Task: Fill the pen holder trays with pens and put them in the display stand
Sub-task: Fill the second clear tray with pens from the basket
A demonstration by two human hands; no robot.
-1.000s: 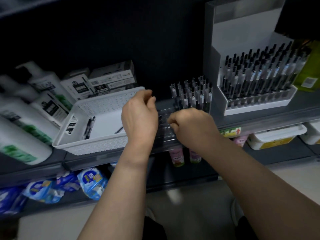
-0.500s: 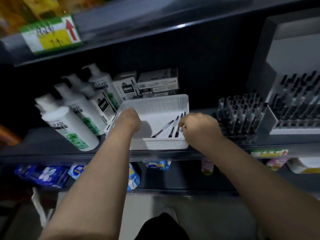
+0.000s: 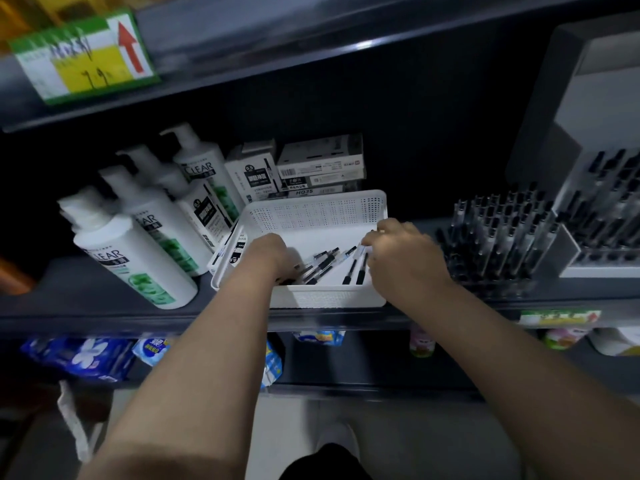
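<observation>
We are gathering: left hand (image 3: 268, 254) and right hand (image 3: 405, 261) reach into the white basket (image 3: 311, 211), fingers (image 3: 372, 239) curled over loose pens (image 3: 322, 265) beneath them; whether they grip, we cannot tell. Next, we judge, pens go rightward to the pen holder tray (image 3: 495, 237).

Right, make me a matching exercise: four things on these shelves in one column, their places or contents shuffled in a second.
1 white basket
2 shampoo bottles
3 pen holder tray
4 price tag

A on the front edge of the upper shelf
B left of the basket
C between the basket and the display stand
D holds loose pens

Pairs: 1-D, 2-B, 3-C, 4-A
</observation>
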